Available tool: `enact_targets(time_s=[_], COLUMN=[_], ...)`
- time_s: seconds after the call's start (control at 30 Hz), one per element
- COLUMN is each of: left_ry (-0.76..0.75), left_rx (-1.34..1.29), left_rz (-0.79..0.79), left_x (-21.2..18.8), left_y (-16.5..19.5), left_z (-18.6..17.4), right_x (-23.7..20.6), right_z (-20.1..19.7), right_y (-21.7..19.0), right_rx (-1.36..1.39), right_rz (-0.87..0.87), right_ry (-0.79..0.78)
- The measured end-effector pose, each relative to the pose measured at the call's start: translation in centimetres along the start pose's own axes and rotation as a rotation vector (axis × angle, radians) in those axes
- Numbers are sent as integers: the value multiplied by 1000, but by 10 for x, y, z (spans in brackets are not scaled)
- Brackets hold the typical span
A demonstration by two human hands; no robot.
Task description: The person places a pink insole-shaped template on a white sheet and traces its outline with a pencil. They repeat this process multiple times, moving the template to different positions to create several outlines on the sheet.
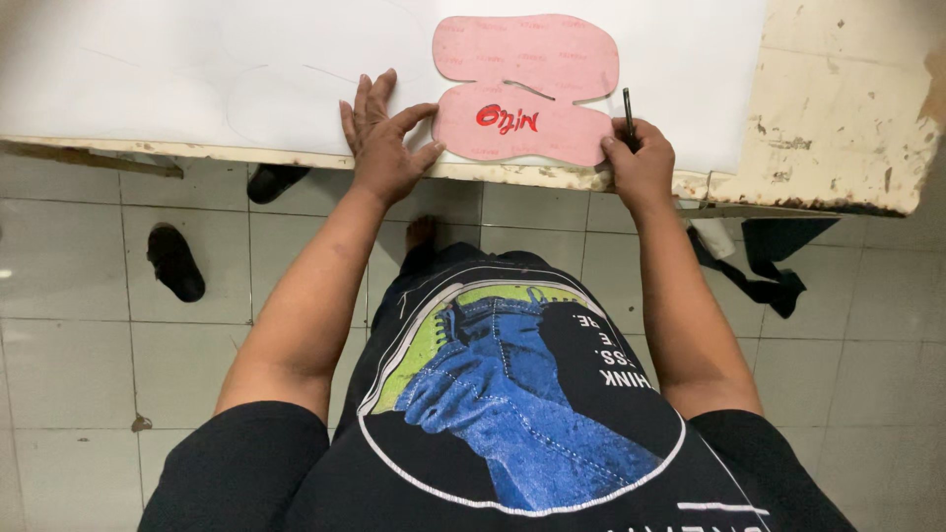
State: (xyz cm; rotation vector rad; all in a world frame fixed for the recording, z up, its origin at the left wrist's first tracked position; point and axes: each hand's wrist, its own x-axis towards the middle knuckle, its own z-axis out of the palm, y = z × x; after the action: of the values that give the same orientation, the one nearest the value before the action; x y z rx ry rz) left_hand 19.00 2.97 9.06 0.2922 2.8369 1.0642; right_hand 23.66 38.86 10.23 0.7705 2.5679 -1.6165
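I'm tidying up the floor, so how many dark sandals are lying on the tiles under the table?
2. One dark sandal lies on the tiles at the left. A second sandal sits by the table edge, partly hidden under it. Others may be hidden beneath the table.
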Motion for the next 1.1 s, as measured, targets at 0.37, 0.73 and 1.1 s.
enact_targets(time_s=[0.37,0.73,1.1], left_ry=[7,3,6], left_rx=[-2,-10,-1], left_rz=[-2,20,12], left_x=[0,0,0], left_y=[1,-6,-3], left_z=[3,6,1], right_x=[4,3,-4], right_z=[-5,-7,-5], right_y=[27,27,8], right_rx=[-75,-188,-44], right_rz=[-223,-311,-105], right_ry=[-10,-1,-17])
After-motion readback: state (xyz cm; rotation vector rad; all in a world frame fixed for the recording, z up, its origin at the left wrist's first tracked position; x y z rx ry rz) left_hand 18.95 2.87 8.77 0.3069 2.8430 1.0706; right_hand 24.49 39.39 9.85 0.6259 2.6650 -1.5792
